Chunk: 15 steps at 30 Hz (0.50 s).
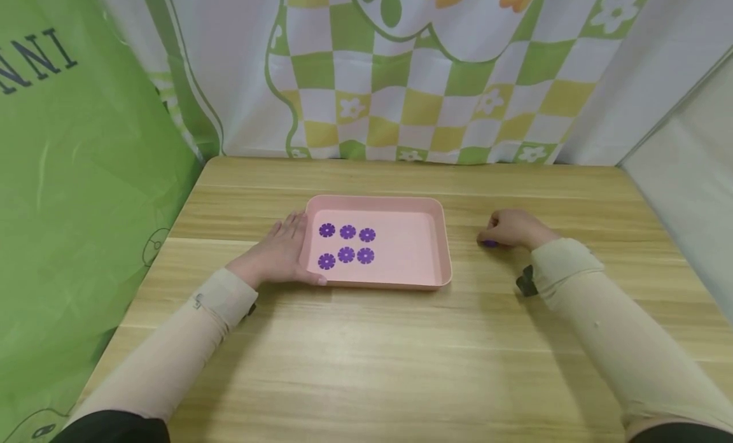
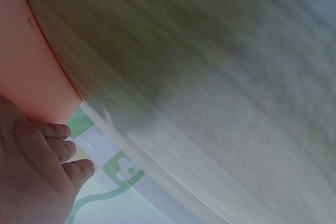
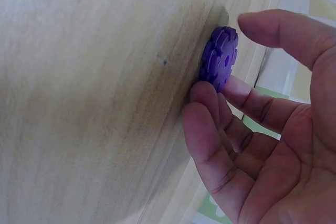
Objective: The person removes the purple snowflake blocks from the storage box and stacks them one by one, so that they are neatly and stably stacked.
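Note:
A shallow pink tray (image 1: pixel 409 246) lies on the table, with several purple snowflake-shaped discs (image 1: pixel 346 232) in two rows in its left half. My left hand (image 1: pixel 280 252) rests against the tray's left end, fingers straight along the side wall and thumb at the front edge. In the left wrist view, the fingers of the left hand (image 2: pixel 37 166) lie beside the pink wall. Right of the tray, my right hand (image 1: pixel 515 228) reaches down to the table. The right wrist view shows purple discs (image 3: pixel 219 59), seemingly stacked, touched by its bent fingers; the thumb (image 3: pixel 273 27) stands apart from them.
The wooden table (image 1: pixel 366 354) extends around the tray. A checked, flowered curtain (image 1: pixel 424 105) hangs behind its back edge. Green sheeting (image 1: pixel 91 195) borders the left side, and a pale sheet (image 1: pixel 693 169) the right. A dark device (image 1: pixel 527 282) sits under the right wrist.

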Each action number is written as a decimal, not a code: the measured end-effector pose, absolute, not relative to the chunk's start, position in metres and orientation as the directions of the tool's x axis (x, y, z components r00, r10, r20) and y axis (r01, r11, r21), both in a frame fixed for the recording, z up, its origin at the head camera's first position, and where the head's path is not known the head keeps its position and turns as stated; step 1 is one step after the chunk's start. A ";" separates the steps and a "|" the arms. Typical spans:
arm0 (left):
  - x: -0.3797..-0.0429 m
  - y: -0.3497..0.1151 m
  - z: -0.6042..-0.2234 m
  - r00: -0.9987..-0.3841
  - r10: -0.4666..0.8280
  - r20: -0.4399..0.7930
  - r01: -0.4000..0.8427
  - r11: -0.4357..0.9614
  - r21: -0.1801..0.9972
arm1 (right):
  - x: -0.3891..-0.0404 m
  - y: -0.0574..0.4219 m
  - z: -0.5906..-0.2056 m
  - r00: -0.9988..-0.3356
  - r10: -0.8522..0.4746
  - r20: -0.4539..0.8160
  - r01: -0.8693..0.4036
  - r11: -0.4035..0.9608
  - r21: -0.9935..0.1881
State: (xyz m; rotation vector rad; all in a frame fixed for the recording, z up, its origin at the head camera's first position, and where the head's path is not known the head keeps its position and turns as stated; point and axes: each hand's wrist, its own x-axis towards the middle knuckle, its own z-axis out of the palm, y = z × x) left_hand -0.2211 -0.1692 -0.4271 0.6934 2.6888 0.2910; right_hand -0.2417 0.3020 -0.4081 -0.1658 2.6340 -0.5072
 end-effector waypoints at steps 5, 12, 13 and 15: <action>-0.221 -0.169 -0.427 -0.821 0.498 -0.279 0.426 0.860 0.280 | -0.241 0.301 -0.407 -0.893 -0.205 -0.401 -0.039 0.922 -0.385; -0.221 -0.169 -0.428 -0.821 0.500 -0.275 0.423 0.857 0.295 | -0.240 0.301 -0.404 -0.899 -0.211 -0.385 -0.064 0.930 -0.362; -0.221 -0.169 -0.428 -0.821 0.501 -0.274 0.423 0.856 0.297 | -0.241 0.302 -0.404 -0.899 -0.216 -0.381 -0.071 0.930 -0.360; -0.222 -0.169 -0.428 -0.821 0.501 -0.274 0.423 0.856 0.298 | -0.241 0.302 -0.404 -0.898 -0.229 -0.376 -0.087 0.930 -0.358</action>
